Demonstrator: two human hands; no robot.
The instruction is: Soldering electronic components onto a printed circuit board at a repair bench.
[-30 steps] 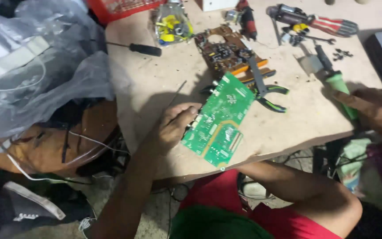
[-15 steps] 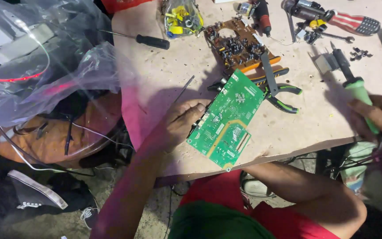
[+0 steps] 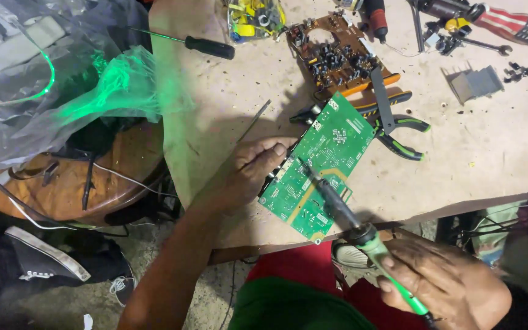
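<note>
Two hands are working on one green board (image 3: 319, 168), which is lying on the table (image 3: 490, 159) near its front edge. The board is lying slantwise: its long axis is running from the lower left, close to the person, up to the right, toward the pliers (image 3: 398, 131) and the brown board (image 3: 337, 55) behind it.

The left hand (image 3: 249, 174) is resting at the left long edge of the board, the fingers are curling against it and the thumb is lying toward the upper part, so this hand is pressing the board to keep it in place; it is the nearer hand. It seems also to be pinching a thin wire (image 3: 255, 120) that is pointing up and away, but I cannot tell this surely.

The right hand (image 3: 441, 284) is staying below the table edge, well apart from the board, and it is clenching the green handle of the iron (image 3: 352, 223). The iron is pointing up and to the left, crossing the long axis of the board, and its tip is touching the board about the middle, just beside the left fingers.

A screwdriver (image 3: 200, 44) is lying far at the back.
</note>
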